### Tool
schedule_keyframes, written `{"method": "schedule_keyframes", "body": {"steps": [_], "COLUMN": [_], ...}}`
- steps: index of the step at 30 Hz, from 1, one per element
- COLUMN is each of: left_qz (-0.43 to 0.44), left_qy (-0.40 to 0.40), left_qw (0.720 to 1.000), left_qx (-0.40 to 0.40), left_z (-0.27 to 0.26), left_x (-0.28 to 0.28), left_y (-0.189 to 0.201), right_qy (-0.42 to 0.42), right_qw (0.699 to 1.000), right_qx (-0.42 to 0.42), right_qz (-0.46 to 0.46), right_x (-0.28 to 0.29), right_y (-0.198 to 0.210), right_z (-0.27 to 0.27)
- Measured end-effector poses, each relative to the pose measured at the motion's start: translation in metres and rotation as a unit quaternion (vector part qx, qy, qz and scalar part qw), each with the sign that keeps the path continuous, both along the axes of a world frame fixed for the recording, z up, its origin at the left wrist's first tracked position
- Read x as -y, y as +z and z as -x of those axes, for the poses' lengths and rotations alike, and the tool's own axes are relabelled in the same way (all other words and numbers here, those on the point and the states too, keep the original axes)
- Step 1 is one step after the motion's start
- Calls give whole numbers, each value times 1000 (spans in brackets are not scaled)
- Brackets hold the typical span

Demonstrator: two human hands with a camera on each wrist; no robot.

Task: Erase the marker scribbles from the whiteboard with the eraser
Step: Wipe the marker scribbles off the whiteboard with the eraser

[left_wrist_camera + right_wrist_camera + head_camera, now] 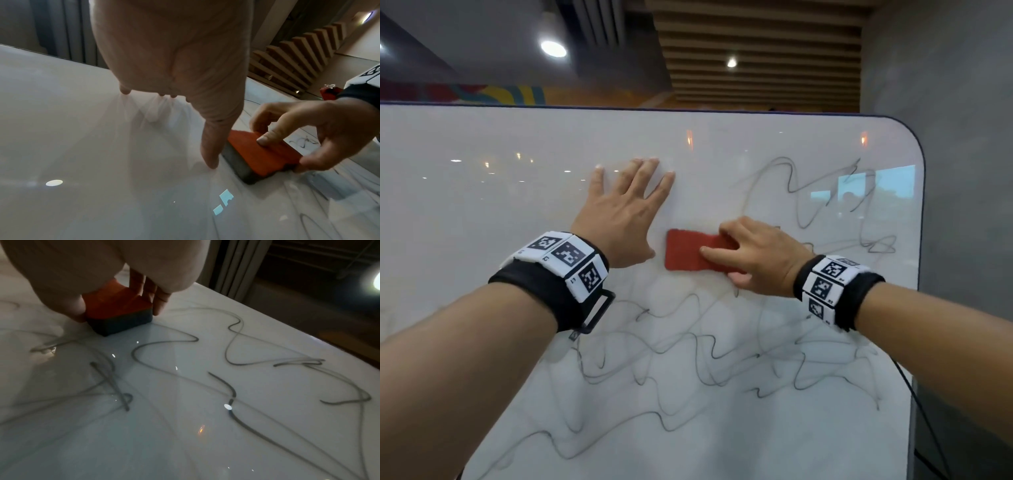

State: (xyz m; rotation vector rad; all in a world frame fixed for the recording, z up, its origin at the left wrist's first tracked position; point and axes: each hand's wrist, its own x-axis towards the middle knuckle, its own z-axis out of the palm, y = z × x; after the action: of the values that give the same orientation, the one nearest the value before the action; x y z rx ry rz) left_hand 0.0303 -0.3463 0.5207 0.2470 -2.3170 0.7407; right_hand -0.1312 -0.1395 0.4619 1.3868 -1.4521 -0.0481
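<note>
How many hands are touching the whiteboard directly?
1: the left hand lies flat on the whiteboard. The right hand holds the eraser, pressed against it.

whiteboard (517,192): glossy, smooth, reflective under both hands
eraser (688,250): matt red textured back, dark felt-like pad
wrist bands (541,284): black cloth
ceiling slats (756,51): wood-look

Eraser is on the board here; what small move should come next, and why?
Probably slide the eraser rightward: the right hand grips it flat against the whiteboard, and scribbles lie just to its right. The left hand braces the board.
</note>
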Motion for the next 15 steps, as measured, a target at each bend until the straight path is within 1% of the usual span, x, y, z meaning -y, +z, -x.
{"method": "schedule_keyframes", "body": {"steps": [1, 3, 4, 7, 8, 10, 11, 13, 15], "left_qz": [0, -1, -3, -12, -18, -23, -21, -12, -3], "left_qy": [2, 6, 6, 13, 16, 21, 20, 19, 22], "left_qw": [1000, 1000, 1000, 1000, 1000, 999, 1000, 1000, 1000], "left_qx": [1, -2, -4, -10, -10, -8, -8, -8, -6], "left_z": [0, 3, 3, 6, 7, 8, 8, 8, 8], "left_x": [0, -2, -2, -7, -8, -9, -9, -10, -11], "left_y": [0, 0, -1, -2, -3, -3, -4, -4, -4], "right_qy": [-8, -12, -9, 1, -3, -1, 4, 15, 7], "right_qw": [1000, 999, 999, 997, 994, 991, 993, 998, 1000], "right_qx": [-9, -26, -23, 31, 47, 51, 45, 19, -1], "right_qz": [-24, -37, -23, 73, 97, 120, 110, 49, 0], "right_x": [-2, -7, -10, -19, -20, -17, -15, -12, -14], "right_y": [-2, 11, 22, 56, 60, 52, 42, 20, 13], "right_z": [2, 8, 12, 18, 19, 17, 17, 17, 20]}}
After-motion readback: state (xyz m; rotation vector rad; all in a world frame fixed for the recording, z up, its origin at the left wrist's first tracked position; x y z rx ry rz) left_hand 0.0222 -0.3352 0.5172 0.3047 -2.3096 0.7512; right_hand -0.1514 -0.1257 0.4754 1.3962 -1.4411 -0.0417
